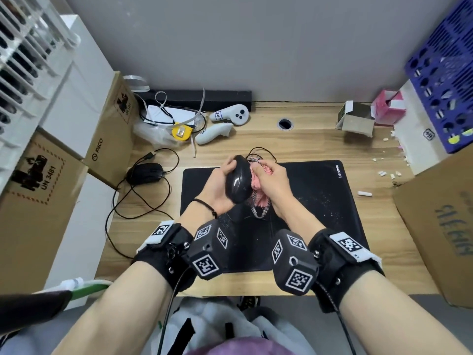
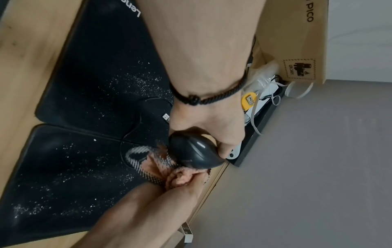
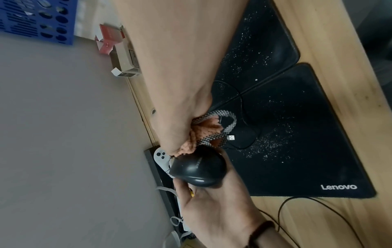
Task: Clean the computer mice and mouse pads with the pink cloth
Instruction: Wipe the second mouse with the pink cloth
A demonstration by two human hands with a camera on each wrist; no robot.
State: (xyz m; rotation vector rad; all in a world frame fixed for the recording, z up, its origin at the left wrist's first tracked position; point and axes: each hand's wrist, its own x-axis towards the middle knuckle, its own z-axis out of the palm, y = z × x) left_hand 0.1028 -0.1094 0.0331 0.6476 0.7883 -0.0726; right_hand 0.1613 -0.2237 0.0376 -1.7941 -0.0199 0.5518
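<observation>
Head view: The left hand [image 1: 217,185] grips a black mouse [image 1: 238,178], fingers curled around its far end and palm beneath, holding it raised above the Lenovo mouse pad [image 1: 320,190]. The right hand [image 1: 275,183] clutches the bunched pink cloth [image 1: 258,187] and presses it against the mouse's 3 o'clock side. A checkered edge of the cloth hangs toward 6 o'clock. A second black mouse [image 1: 146,173] lies on the desk [image 1: 307,134] at 9 o'clock of the pad, its cable looped beside it. Two white controllers [image 1: 225,124] lie at 12 o'clock.

Left wrist view: The left hand [image 2: 210,124] wraps the mouse [image 2: 195,151] from above. The cloth [image 2: 180,178] is touching the mouse's lower side, held by the right hand [image 2: 191,189]. Two mouse pads [image 2: 89,83] lie edge to edge, both dusted with white specks. A USB plug [image 2: 166,116] lies on the pad.

Right wrist view: The right hand [image 3: 180,134] grips the cloth [image 3: 203,132] against the mouse [image 3: 198,169]. The left hand [image 3: 214,201] cradles the mouse from 6 o'clock. The USB plug [image 3: 231,138] lies on the pad [image 3: 307,151].
</observation>
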